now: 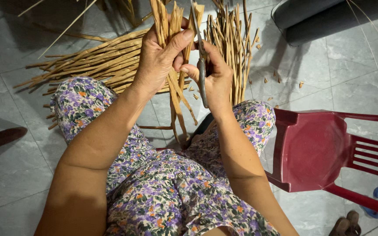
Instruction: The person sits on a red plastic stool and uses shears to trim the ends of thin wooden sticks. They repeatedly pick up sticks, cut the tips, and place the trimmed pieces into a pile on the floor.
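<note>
Loose stalks [88,61] lie on the floor [355,74] ahead; a chair [316,153] stands to the right

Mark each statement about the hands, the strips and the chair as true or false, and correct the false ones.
1. The left hand grips a bundle of tan strips. True.
2. The right hand holds a hammer. False: it holds scissors.
3. The chair is blue. False: it is dark red.
4. More strips lie in a pile on the floor. True.
5. Cut bits lie on the floor. True.
</note>
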{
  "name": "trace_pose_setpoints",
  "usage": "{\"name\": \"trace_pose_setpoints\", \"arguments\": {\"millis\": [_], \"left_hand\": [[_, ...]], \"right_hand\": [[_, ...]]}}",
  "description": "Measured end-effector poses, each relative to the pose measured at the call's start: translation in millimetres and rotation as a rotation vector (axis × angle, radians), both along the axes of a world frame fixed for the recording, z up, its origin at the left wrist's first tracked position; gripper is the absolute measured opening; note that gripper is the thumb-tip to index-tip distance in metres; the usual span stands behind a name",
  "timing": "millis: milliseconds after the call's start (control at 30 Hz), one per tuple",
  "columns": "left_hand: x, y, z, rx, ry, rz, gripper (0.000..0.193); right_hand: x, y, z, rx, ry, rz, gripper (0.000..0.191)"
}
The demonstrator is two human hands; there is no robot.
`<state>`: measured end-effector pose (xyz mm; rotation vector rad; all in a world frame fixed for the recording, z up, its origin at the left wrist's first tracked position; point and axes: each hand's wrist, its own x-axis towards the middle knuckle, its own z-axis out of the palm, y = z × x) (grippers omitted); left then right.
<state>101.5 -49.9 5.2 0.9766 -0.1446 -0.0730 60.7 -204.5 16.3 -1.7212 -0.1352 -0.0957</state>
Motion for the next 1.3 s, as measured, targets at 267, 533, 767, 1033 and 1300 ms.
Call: {"name": "trace_pose_setpoints", "arguments": {"millis": [267,533,767,1033,1300], "left_hand": [[-0.2,4.4,0.7,0.009,0.002,0.01,0.023],[0.6,5.6,-0.6,0.012,0.029,0.01,0.026],[-0.8,5.2,-4.2,0.064,-0.017,-0.003,0.023],[-1.4,10.0,-1.2,0.111,-0.013,-0.016,0.023],[5.2,15.7,-1.1,0.223,-0.201,0.089,0.03]], "right_hand": [[0.9,1.6,-5.0,0.034,0.007,0.011,0.059],[1.8,2.1,-4.0,-0.004,0.0,0.015,0.054],[1.3,-2.0,-2.0,-0.017,-0.005,0.032,0.05],[6.1,-2.4,-4.2,0.01,0.057,0.04,0.053],[12.0,-2.1,4.4,0.211,0.312,0.065,0.038]]}}
